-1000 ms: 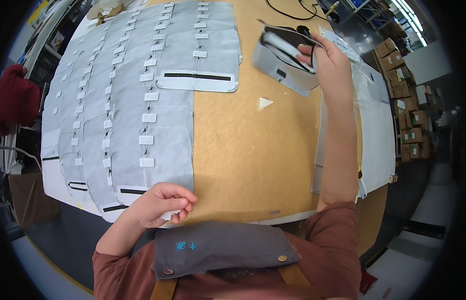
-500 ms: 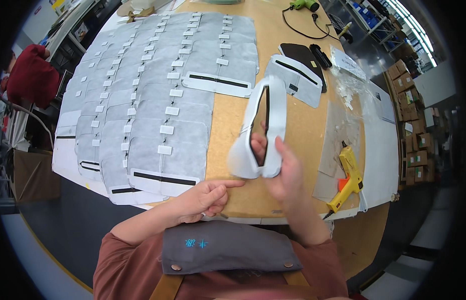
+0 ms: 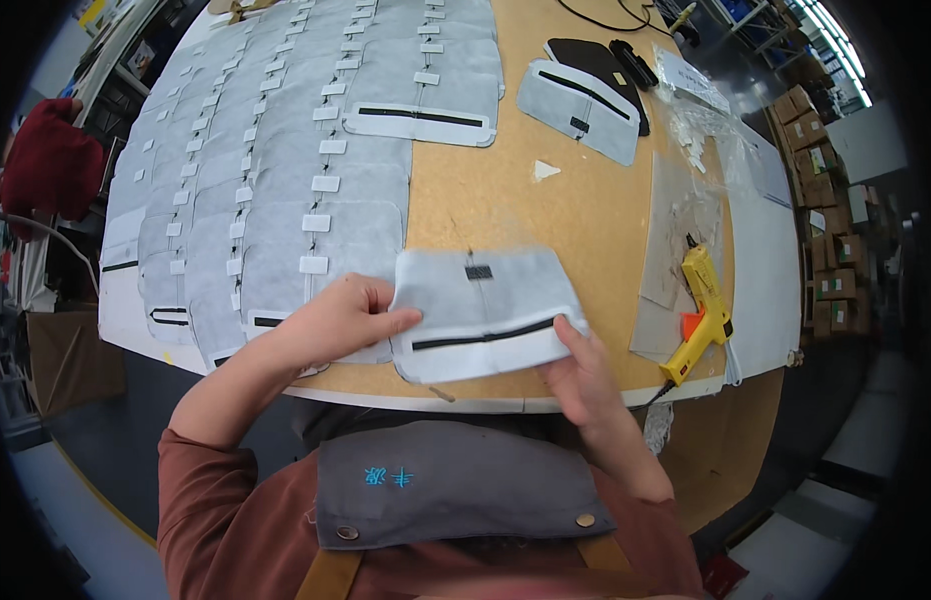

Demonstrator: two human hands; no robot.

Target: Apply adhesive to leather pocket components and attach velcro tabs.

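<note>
Just above the near part of the table, a light grey fabric panel [image 3: 520,285] spans both my hands. It has a black strip on a white band along its near side and a small dark patch towards its far edge. My left hand [image 3: 360,318] pinches the panel's left edge, thumb on top. At the lower right corner my right hand [image 3: 583,372] grips it, thumb on top and fingers partly hidden beneath. Left of it, overlapping rows of similar grey panels [image 3: 370,185] with small white tabs cover much of the table.
A yellow glue gun [image 3: 705,305] lies at the right, beside a clear plastic sheet [image 3: 667,225]. Farther back, another grey panel [image 3: 595,120] overlaps a dark pad [image 3: 585,52]. A white scrap [image 3: 546,171] rests on the tabletop [image 3: 465,190]. A person in red [image 3: 55,160] is at far left.
The panel, earlier upright in my right hand with its slit spread, is now lowered and laid out flat. My left hand has gone from pointing to gripping its left edge.
</note>
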